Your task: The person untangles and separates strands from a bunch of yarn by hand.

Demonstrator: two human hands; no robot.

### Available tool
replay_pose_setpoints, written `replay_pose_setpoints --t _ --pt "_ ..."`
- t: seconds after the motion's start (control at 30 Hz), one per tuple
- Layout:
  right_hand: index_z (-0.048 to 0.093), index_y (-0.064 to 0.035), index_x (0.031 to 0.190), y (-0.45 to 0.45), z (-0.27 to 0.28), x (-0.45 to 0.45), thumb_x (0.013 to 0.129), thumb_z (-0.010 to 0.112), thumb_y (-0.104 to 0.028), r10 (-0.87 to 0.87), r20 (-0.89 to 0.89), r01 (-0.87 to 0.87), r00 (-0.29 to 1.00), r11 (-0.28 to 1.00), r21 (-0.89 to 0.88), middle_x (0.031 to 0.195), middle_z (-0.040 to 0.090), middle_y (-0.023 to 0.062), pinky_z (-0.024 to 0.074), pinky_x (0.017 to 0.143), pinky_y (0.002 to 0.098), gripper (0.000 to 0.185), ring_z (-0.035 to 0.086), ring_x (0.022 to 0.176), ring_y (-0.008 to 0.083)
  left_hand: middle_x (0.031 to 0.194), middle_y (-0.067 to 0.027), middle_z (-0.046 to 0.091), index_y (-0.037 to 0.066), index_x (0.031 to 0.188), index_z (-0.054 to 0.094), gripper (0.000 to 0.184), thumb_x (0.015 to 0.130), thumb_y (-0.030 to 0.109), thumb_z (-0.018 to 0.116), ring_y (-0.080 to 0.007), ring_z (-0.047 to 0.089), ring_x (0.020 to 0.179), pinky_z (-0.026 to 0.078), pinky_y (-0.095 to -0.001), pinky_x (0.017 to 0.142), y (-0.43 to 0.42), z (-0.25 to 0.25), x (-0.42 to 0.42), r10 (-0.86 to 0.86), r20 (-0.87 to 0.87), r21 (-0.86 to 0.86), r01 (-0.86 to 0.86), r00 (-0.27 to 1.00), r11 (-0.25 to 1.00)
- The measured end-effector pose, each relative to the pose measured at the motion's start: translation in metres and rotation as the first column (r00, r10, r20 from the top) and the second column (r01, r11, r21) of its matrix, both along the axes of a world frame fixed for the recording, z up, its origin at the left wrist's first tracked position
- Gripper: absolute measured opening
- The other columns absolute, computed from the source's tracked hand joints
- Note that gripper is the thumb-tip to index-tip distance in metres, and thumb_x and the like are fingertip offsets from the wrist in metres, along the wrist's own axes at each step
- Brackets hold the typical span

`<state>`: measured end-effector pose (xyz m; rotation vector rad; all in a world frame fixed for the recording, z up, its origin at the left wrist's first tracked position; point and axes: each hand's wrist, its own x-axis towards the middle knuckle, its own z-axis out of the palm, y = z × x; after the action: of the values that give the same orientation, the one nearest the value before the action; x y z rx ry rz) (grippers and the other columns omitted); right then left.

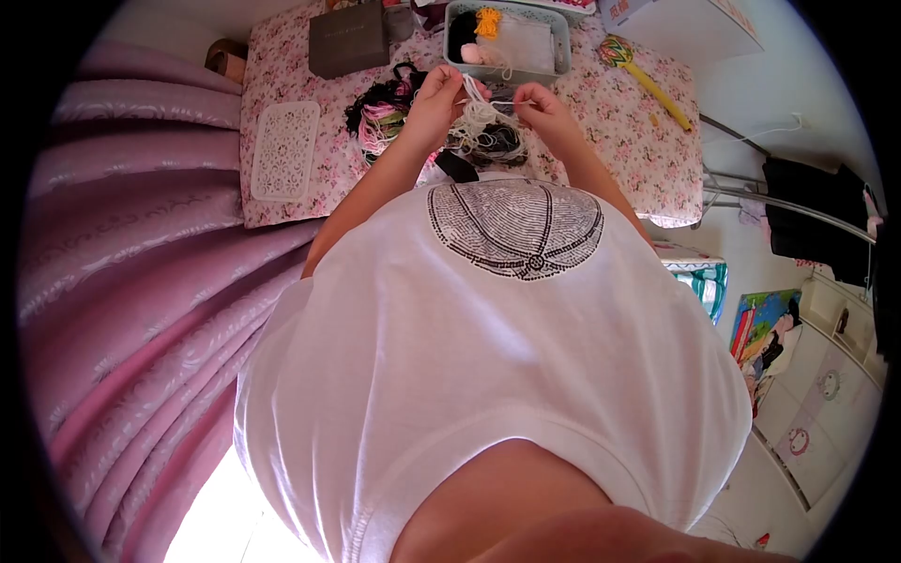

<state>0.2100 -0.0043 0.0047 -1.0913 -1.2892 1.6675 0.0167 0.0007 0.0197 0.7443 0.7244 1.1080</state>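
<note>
White yarn (pixel 481 114) hangs in loose loops between my two hands, over the table. My left hand (pixel 439 101) is closed on the top of the yarn, fingers pinched together. To its right, my right hand (pixel 544 111) pinches a white strand that stretches across from the bundle. Beneath and beside the hands lies a tangled heap of yarn in black, pink, green and white (pixel 380 122), with a dark grey and black part (pixel 502 143) nearer to my shirt.
On the flowered table (pixel 629 174) are a white lace-patterned tray (pixel 286 150), a dark box (pixel 347 42), a basket (pixel 560 47) holding yarn, and a yellow-handled object (pixel 657 94). A pink curtain (pixel 150 206) hangs at the left; a metal rack (pixel 798 202) stands right.
</note>
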Motion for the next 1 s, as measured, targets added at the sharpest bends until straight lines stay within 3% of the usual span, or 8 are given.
replay_pose_setpoints --t 0.23,0.43,0.53,0.63,0.77,0.83,0.93,1.0 --pt "0.054 -0.003 0.092 -0.006 -0.002 -0.01 0.07 0.061 -0.007 0.06 0.414 -0.201 0.908 0.931 0.305 0.079 0.049 -0.0023 0.0347 0.05 0.0197 0.022 0.041 0.057 0.0039 0.087 -0.0116 0.053 0.006 0.084 0.037 0.012 0.089 0.016 0.032 -0.0234 0.054 0.088 0.043 -0.0339 0.077 -0.001 0.003 -0.001 0.015 -0.002 0.006 -0.015 1.0 1.0" --pt "0.057 -0.0047 0.087 -0.006 -0.002 -0.021 0.068 0.063 -0.008 -0.084 0.429 -0.102 0.9 0.914 0.394 0.075 0.051 0.0004 0.0359 0.051 0.0197 0.02 0.043 0.058 0.0063 0.086 -0.0095 0.054 0.009 0.086 0.035 0.012 0.089 0.02 0.033 -0.0187 0.055 0.085 0.043 -0.03 0.074 -0.003 0.003 0.0 -0.027 -0.021 -0.003 0.027 0.999 1.0" --pt "0.056 -0.0028 0.085 -0.002 -0.011 -0.022 0.07 0.061 -0.009 -0.1 0.499 -0.183 0.861 0.854 0.487 0.073 0.051 -0.0004 0.0357 0.052 0.0194 0.016 0.044 0.06 0.0065 0.085 -0.0094 0.054 0.008 0.086 0.035 0.01 0.089 0.017 0.031 -0.0178 0.054 0.083 0.042 -0.0281 0.074 -0.005 0.009 0.003 0.005 -0.05 -0.052 -0.008 0.999 0.999" --pt "0.054 -0.0017 0.086 -0.003 -0.007 -0.027 0.074 0.058 -0.01 -0.067 0.41 -0.09 0.91 0.931 0.353 0.073 0.051 -0.0016 0.0362 0.054 0.019 0.015 0.045 0.063 0.006 0.085 -0.008 0.053 0.006 0.088 0.037 0.011 0.087 0.017 0.038 -0.0152 0.052 0.082 0.041 -0.0251 0.073 0.0 -0.006 0.001 -0.038 -0.045 0.105 0.043 0.998 0.994" --pt "0.055 -0.0033 0.086 0.001 -0.007 -0.032 0.072 0.06 -0.014 -0.055 -0.048 0.055 0.997 0.998 0.016 0.071 0.052 -0.0015 0.0392 0.058 0.0232 0.018 0.049 0.064 0.0112 0.086 -0.0053 0.052 0.003 0.098 0.042 0.028 0.077 0.016 0.057 -0.0121 0.05 0.08 0.04 -0.0239 0.073 -0.008 -0.019 0.011 0.048 -0.39 0.345 0.098 0.92 0.933" --pt "0.054 -0.0037 0.082 0.002 -0.007 -0.03 0.073 0.058 -0.014 -0.065 -0.169 0.046 0.983 0.993 -0.113 0.072 0.05 -0.0027 0.038 0.06 0.0221 0.015 0.048 0.066 0.0092 0.085 -0.0046 0.053 0.003 0.096 0.046 0.026 0.075 0.013 0.057 -0.0112 0.051 0.079 0.04 -0.0244 0.071 -0.006 -0.035 0.008 -0.019 -0.453 0.27 0.158 0.891 0.95" --pt "0.052 -0.005 0.081 0.005 -0.011 -0.024 0.075 0.052 -0.012 -0.282 -0.149 0.255 0.948 0.95 -0.179 0.073 0.051 0.0009 0.0383 0.065 0.0236 0.009 0.049 0.071 0.012 0.077 -0.0024 0.056 0.003 0.087 0.055 0.016 0.074 0.012 0.056 -0.009 0.05 0.068 0.041 -0.0232 0.062 -0.002 -0.043 -0.001 -0.051 -0.605 0.248 0.249 0.795 0.936" --pt "0.051 -0.0061 0.081 0.012 -0.014 -0.009 0.075 0.05 -0.012 -0.317 -0.357 0.191 0.878 0.919 -0.345 0.076 0.052 0.0024 0.0389 0.069 0.0279 0.009 0.05 0.075 0.0149 0.072 -0.0018 0.056 0.003 0.084 0.057 0.013 0.074 0.013 0.055 -0.0088 0.049 0.063 0.04 -0.0227 0.058 0.0 -0.039 -0.011 -0.109 -0.726 0.163 0.324 0.679 0.932"
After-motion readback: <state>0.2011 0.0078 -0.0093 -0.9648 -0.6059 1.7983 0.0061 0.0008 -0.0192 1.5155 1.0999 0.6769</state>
